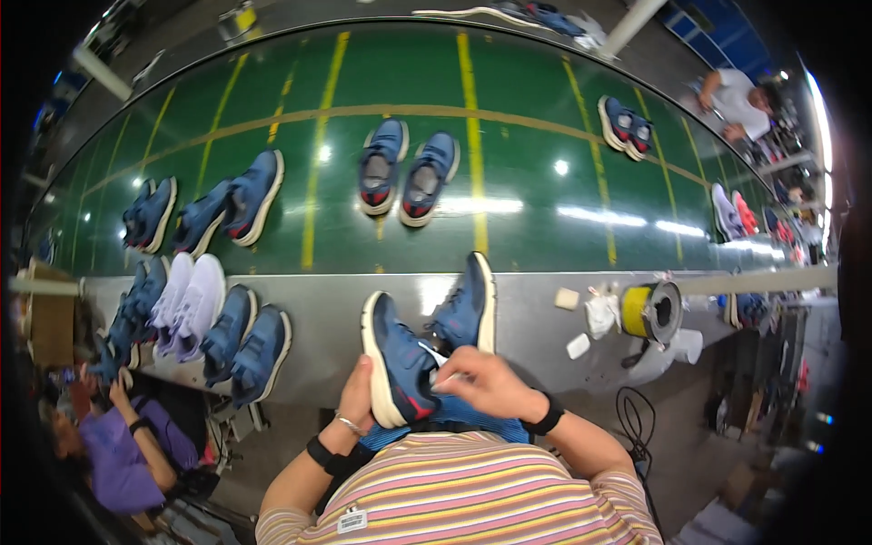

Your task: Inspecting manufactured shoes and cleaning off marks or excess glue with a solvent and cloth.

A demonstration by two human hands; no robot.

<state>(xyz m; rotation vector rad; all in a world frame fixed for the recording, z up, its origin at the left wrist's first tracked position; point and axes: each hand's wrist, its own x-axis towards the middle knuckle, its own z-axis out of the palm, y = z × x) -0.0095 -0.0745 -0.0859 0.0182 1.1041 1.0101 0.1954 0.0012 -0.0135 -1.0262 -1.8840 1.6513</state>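
Observation:
My left hand is closed on the pale sole side of a blue sneaker and holds it tilted up in front of my body. My right hand pinches at the shoe's opening, its fingertips together over the collar. A thin white piece shows beside those fingers; whether it is what they grip is too small to tell. Just beyond, a second blue sneaker with a cream sole rests on the grey metal ledge, its near part hidden behind my right hand.
A green belt with yellow lines carries several sneaker pairs. White sneakers and blue sneakers stand on the ledge at left. At right are a yellow-banded can and white scraps. Co-workers sit at left and far right.

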